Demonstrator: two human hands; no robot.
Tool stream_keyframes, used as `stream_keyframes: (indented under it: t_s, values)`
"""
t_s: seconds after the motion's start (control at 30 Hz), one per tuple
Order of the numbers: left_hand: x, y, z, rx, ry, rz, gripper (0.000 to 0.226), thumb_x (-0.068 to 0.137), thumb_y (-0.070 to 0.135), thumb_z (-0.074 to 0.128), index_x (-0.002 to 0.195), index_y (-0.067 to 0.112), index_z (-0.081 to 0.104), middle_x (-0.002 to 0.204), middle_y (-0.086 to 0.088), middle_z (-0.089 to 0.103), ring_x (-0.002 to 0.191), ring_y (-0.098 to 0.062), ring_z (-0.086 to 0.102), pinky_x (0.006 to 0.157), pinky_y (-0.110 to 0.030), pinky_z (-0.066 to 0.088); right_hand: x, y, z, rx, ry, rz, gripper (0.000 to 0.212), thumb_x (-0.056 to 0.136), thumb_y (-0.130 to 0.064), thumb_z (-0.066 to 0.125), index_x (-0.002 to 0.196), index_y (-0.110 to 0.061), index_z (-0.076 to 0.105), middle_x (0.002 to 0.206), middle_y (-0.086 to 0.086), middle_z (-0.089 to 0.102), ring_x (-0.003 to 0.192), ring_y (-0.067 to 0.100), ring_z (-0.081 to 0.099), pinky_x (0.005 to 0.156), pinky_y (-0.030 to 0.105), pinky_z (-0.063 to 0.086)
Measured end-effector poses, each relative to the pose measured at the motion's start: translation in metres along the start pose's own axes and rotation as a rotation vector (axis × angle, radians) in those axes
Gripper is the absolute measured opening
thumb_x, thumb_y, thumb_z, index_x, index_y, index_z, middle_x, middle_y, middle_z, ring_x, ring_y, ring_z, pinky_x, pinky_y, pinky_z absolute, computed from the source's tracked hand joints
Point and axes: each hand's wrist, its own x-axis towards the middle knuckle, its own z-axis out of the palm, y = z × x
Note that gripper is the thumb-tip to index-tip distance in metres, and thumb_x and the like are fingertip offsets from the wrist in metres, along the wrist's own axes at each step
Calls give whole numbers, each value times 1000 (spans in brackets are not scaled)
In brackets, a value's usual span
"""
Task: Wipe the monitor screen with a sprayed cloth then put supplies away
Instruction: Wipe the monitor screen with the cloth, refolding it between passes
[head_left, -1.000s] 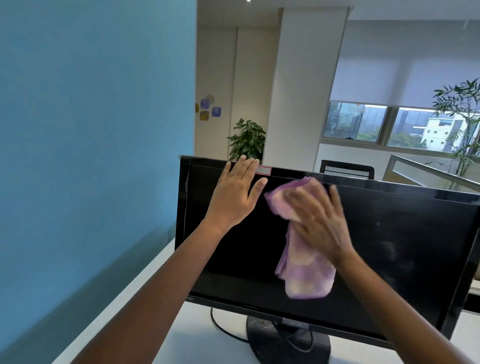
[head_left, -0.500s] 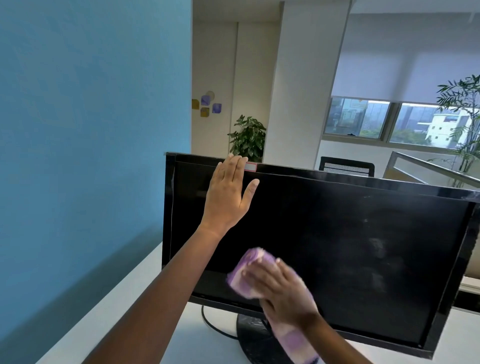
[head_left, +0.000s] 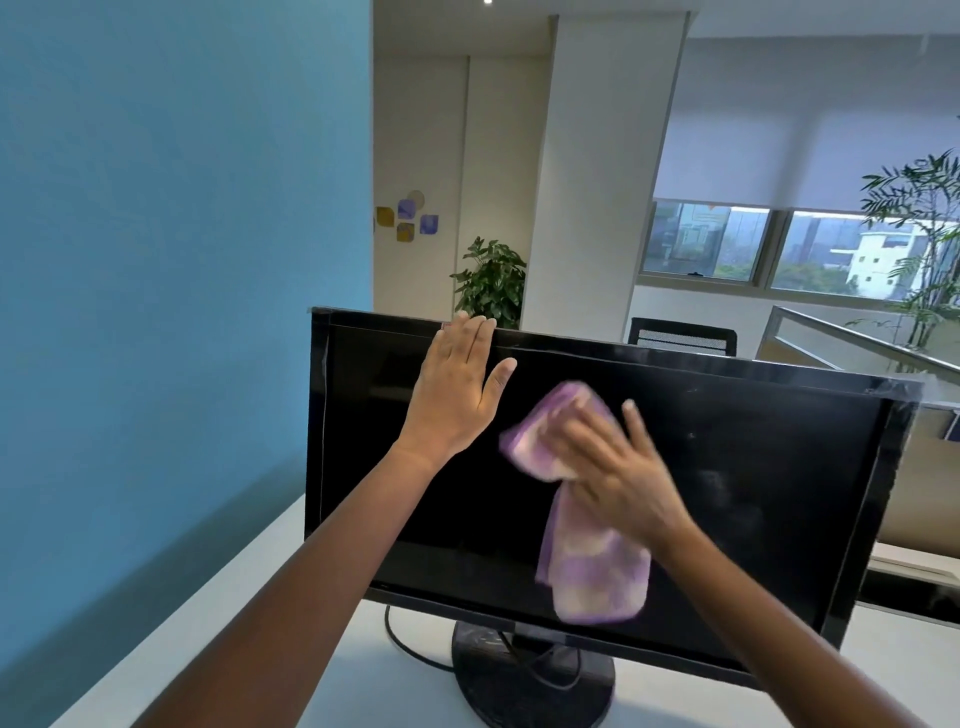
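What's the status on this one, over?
Left hand flat on monitor top edge, steadying. Right hand pressing purple cloth to mid-screen. Smudges visible on the right side. Nothing in the way.

Single head-worn wide-angle view, looking forward and slightly down from close in front of monitor (head_left: 597, 467). Monitor fills lower centre; white desk (head_left: 405, 691) at bottom edge. Blue wall (head_left: 182, 260) left, windows (head_left: 789, 254) far right. Right side probably lens-skewed.

The right hand (head_left: 618, 473) and the purple cloth (head_left: 587, 519) are smeared by motion blur, so the grip cannot be read. The left hand (head_left: 457, 389) hides part of the monitor (head_left: 753, 467) top bezel, and both forearms run off the bottom edge.
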Motion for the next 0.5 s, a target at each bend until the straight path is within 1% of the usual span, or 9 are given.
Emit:
stream_keyframes:
  t_s: [0.03,0.07,0.1,0.17,0.2,0.27,0.33,0.4,0.5]
  values:
    - [0,2,2,1,0,-3,57,98,39,26,145,10,12,156,-8,14,146,-20,2,118,-32,-3,6,15,-6,17,17,90,51,84,-32,42,134,-23,47,141,-3,47,144,13,14,115,51,2]
    - [0,4,5,-2,2,-8,58,97,40,26,145,10,11,157,-8,13,146,-19,0,117,-31,-5,11,27,-10,48,25,172,52,88,-34,40,138,-22,39,147,-2,39,146,12,-2,116,49,-1]
    - [0,6,7,-3,5,-13,59,97,41,26,146,11,10,157,-7,11,146,-18,-1,117,-31,-6,14,35,-13,83,35,240,53,90,-34,38,141,-21,32,150,-3,30,145,11,-10,116,47,-3]
    - [-1,9,11,1,16,-22,60,97,42,26,146,12,9,157,-6,10,146,-17,-1,116,-30,-6,15,35,-14,137,61,326,53,92,-34,36,142,-20,27,151,-5,20,144,10,-13,117,45,-5]
    - [-2,10,12,6,27,-24,60,97,42,27,146,12,10,157,-7,11,146,-18,0,116,-31,-6,12,28,-11,151,76,344,52,92,-32,36,142,-19,28,152,-3,21,144,11,-13,117,45,-3]
    - [-2,10,13,16,48,-25,60,97,41,29,145,10,11,157,-8,13,146,-19,2,118,-33,-3,-1,3,0,154,78,335,53,89,-30,40,140,-19,32,151,1,29,145,12,-9,117,45,1]
    - [-3,10,13,22,56,-30,60,97,40,30,145,9,13,156,-9,16,146,-20,5,119,-36,0,-18,-24,11,160,30,296,55,84,-29,43,138,-21,34,145,1,36,146,13,-2,117,44,4]
    - [-3,11,13,29,56,-34,60,96,41,30,145,10,14,156,-9,17,145,-20,6,120,-36,2,-36,-47,19,183,-64,206,58,80,-30,45,137,-23,37,142,-1,45,144,17,12,117,42,5]
    - [-3,12,13,46,52,-41,60,96,42,29,145,11,13,156,-9,17,145,-19,6,119,-35,3,-68,-74,29,176,-256,-31,61,77,-35,45,137,-27,39,138,-7,52,134,16,31,117,39,2]
